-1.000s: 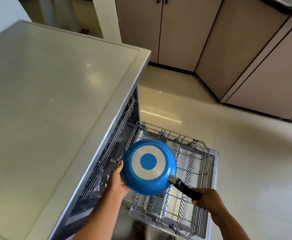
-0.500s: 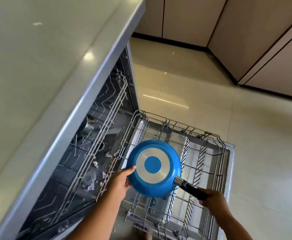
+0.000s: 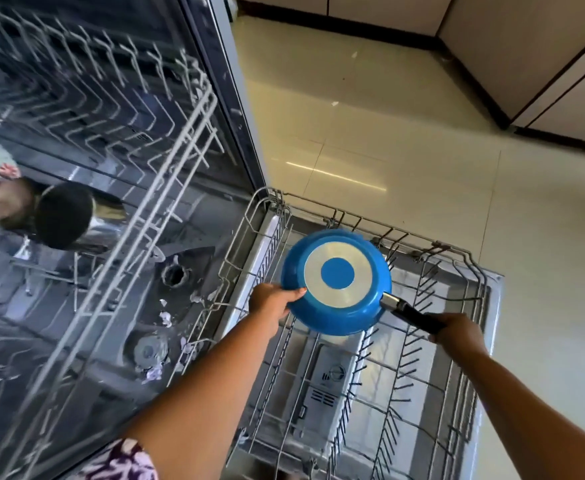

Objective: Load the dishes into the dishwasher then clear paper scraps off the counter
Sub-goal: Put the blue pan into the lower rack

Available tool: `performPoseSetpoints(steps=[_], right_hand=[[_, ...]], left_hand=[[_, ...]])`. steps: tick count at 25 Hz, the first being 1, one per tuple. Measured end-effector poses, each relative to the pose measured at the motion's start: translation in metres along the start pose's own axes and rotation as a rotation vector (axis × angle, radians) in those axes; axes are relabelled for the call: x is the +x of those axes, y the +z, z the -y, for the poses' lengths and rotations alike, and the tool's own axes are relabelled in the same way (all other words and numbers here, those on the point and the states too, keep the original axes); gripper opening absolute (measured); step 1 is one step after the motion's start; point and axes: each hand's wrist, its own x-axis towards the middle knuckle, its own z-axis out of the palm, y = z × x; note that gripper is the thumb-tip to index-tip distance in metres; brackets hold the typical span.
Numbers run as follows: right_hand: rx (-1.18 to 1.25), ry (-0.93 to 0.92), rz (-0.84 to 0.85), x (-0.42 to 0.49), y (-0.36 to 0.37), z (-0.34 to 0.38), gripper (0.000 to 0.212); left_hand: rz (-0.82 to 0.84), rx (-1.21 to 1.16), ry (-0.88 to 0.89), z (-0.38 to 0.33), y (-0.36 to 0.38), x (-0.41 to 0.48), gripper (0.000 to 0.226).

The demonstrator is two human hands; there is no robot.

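A blue frying pan (image 3: 336, 282) with a silver ring on its base is held upside down over the pulled-out lower dishwasher rack (image 3: 457, 341). My right hand (image 3: 457, 332) grips its black handle (image 3: 414, 315). My left hand (image 3: 273, 301) holds the pan's left rim, thumb on the base. The pan hovers over the rack's back left part; whether it touches the wires is hidden.
The upper wire rack (image 3: 138, 168) sits inside the open dishwasher on the left. Small paper scraps (image 3: 166, 318) lie on the dishwasher's floor. The open door (image 3: 325, 375) lies beneath the lower rack. Beige floor tiles (image 3: 388, 133) and cabinets (image 3: 526, 46) lie beyond.
My view has tipped down and closer, so the counter has left the frame. The pan has sunk a little toward the lower rack, with both hands keeping their hold.
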Motion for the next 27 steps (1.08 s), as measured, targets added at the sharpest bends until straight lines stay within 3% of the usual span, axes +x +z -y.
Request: performPoseSetpoints(steps=[12,20,27], right_hand=[[-0.108,-0.071,-0.086,0.052,0.021,-0.010,0.027],[-0.113,-0.102,-0.148,0.050,0.031,-0.021,0.041],[-0.087,-0.269,-0.363,0.049,0.024,-0.033,0.040]], left_hand=[[-0.062,0.029,0.040,0.016,0.026,0.047,0.036],[-0.055,0.049,0.034,0.020,0.032,0.049,0.029],[-0.041,0.117,0.066,0.024,0.047,0.051,0.027]])
